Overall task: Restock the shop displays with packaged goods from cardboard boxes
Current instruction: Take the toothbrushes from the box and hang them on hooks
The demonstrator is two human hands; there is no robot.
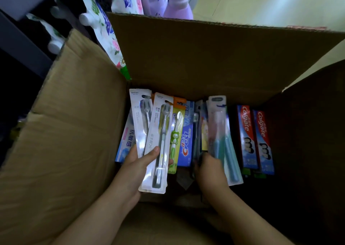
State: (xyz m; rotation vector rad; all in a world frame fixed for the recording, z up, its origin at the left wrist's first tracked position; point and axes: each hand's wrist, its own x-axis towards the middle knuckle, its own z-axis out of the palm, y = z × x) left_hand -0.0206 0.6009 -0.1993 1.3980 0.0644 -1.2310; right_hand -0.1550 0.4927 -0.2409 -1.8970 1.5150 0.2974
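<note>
An open cardboard box (205,57) fills the view. My left hand (136,168) grips a fan of toothbrush packs (158,142): two white ones and a yellow pack with a green child's brush (176,132). My right hand (211,170) grips a pack with teal toothbrushes (224,143) and other packs bunched beside it. On the box floor lie a blue Crest toothpaste carton (186,142), two red-and-blue Colgate cartons (255,138) at the right, and a pale blue carton (125,142) at the left.
The box's left flap (65,132) spreads wide; the right flap (308,132) is in shadow. Behind the box stand floral refill pouches (104,26) and purple pouches (168,1) on a dark shelf. Pale floor (270,1) shows at the top right.
</note>
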